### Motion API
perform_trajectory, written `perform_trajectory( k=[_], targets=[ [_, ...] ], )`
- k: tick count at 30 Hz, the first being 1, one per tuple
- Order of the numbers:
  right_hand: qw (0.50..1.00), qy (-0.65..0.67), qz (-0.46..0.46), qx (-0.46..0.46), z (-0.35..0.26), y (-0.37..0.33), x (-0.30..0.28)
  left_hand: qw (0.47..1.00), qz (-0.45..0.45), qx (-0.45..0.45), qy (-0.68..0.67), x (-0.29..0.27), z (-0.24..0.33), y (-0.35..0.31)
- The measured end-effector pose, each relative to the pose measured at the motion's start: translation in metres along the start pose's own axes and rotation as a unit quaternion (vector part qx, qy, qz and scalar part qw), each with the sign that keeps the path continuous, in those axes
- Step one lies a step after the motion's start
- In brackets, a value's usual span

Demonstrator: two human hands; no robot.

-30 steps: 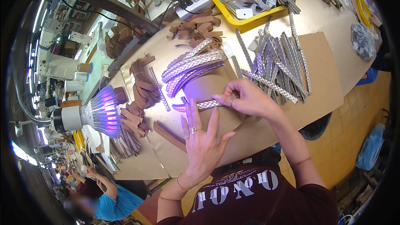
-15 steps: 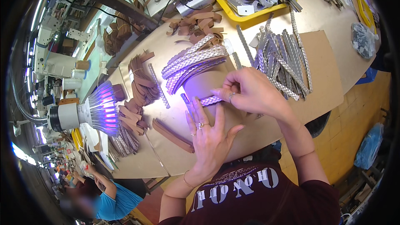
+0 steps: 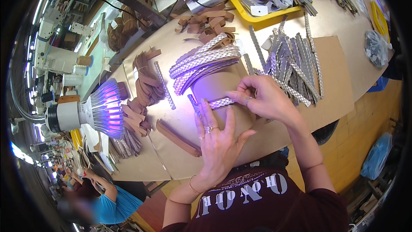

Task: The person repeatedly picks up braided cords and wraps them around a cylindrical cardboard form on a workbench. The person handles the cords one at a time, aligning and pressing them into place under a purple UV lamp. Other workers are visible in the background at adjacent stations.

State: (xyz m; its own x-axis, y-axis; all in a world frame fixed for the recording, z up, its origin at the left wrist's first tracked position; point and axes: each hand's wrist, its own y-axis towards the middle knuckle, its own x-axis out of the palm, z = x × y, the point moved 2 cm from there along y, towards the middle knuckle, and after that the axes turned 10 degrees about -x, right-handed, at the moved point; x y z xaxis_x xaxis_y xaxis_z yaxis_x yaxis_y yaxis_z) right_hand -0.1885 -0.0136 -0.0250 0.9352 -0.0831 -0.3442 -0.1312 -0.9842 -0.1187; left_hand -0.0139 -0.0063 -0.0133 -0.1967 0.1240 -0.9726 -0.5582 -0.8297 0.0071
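Note:
My left hand [image 3: 219, 139] lies flat, fingers spread, on a tan cardboard sheet [image 3: 330, 94], pressing one end of a short braided silver strap [image 3: 219, 102]. My right hand [image 3: 262, 99] pinches the other end of that strap between thumb and fingers. A violet lamp [image 3: 101, 109] at the left lights the strap and the board. Just beyond the hands lies a bundle of braided silver straps [image 3: 201, 62]. More braided straps [image 3: 294, 62] fan out to the right of my right hand.
Brown leather strips [image 3: 143, 83] lie in piles at the left and far side. A stack of brown strips [image 3: 178, 137] sits near my left hand. A yellow tray [image 3: 262, 17] of tools stands at the back. Another person [image 3: 96, 197] sits lower left.
My left hand has slid up the board onto the short strap's end. My right hand stays on the strap, fingers shifted slightly.

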Motion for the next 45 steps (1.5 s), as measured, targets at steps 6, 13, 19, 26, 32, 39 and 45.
perform_trajectory(
  k=[6, 13, 19, 26, 32, 39, 45],
  targets=[
    [1.0, 0.01, 0.007, 0.008, 0.006, -0.002, 0.003, 1.0, 0.003, 0.001, -0.004, 0.001, -0.001, 0.0],
    [0.999, 0.021, 0.021, 0.013, 0.007, -0.004, 0.006, 1.0, 0.01, -0.001, -0.003, 0.002, -0.001, -0.001],
    [0.998, 0.013, 0.044, -0.032, 0.014, -0.006, 0.011, 1.0, 0.011, -0.003, -0.001, 0.004, -0.002, 0.0],
    [0.995, 0.059, 0.075, -0.02, 0.031, -0.01, 0.027, 0.999, 0.039, 0.01, -0.012, 0.008, -0.004, -0.001],
    [0.982, 0.15, 0.112, -0.007, 0.03, -0.018, 0.03, 0.997, 0.069, 0.018, -0.025, 0.012, -0.003, -0.004],
    [0.974, 0.212, 0.074, -0.015, 0.024, -0.022, 0.021, 0.996, 0.073, 0.0, -0.048, 0.015, -0.002, -0.007],
    [0.974, 0.226, 0.03, 0.002, 0.018, -0.014, 0.021, 0.984, 0.067, 0.008, -0.164, 0.016, -0.012, -0.014]
  ],
)
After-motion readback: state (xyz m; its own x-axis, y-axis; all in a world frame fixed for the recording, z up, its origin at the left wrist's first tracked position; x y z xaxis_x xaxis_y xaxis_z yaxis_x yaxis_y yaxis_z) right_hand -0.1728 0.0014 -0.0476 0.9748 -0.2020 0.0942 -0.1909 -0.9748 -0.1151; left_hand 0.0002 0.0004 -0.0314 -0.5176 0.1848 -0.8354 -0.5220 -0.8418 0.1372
